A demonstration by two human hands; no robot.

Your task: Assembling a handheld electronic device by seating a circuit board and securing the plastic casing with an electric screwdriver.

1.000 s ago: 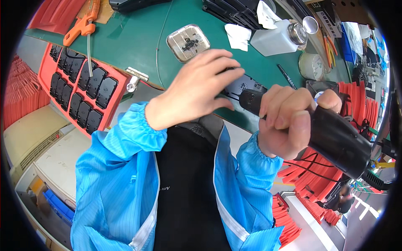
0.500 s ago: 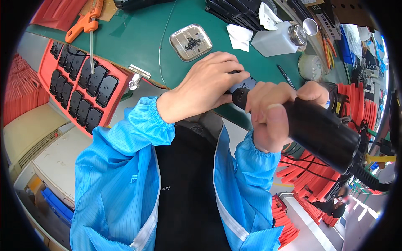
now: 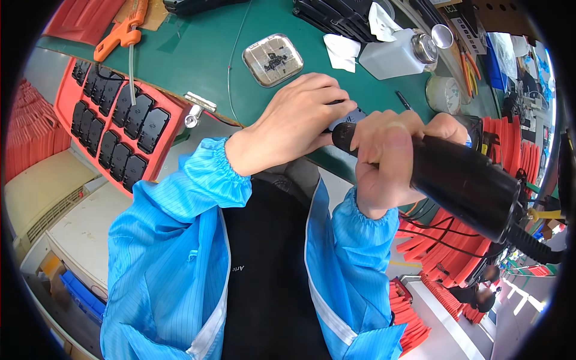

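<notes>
My right hand (image 3: 387, 159) is wrapped round a thick black electric screwdriver (image 3: 465, 183). Its body slants down to the right, where a ribbed cable leaves its end. The nose of the screwdriver meets a small dark plastic part (image 3: 353, 117) at the edge of the green bench, and the bit is hidden. My left hand (image 3: 300, 114) grips this part from the left, covering most of it with curled fingers. Just beyond my left hand lies a shallow metal dish (image 3: 258, 69) with a heap of tiny dark screws (image 3: 276, 61).
Left of the bench, a red tray (image 3: 171, 135) holds rows of black plastic parts. An orange glue gun (image 3: 120, 39) lies at the far left. A white bottle (image 3: 393, 57), crumpled tissue (image 3: 342, 52), a tape roll (image 3: 444, 94) and a pen (image 3: 403, 100) are at right.
The screwdriver has shifted slightly, its nose moving a little left and its rear end slightly right and down. My right hand moved with it. My left hand has stayed almost still.
</notes>
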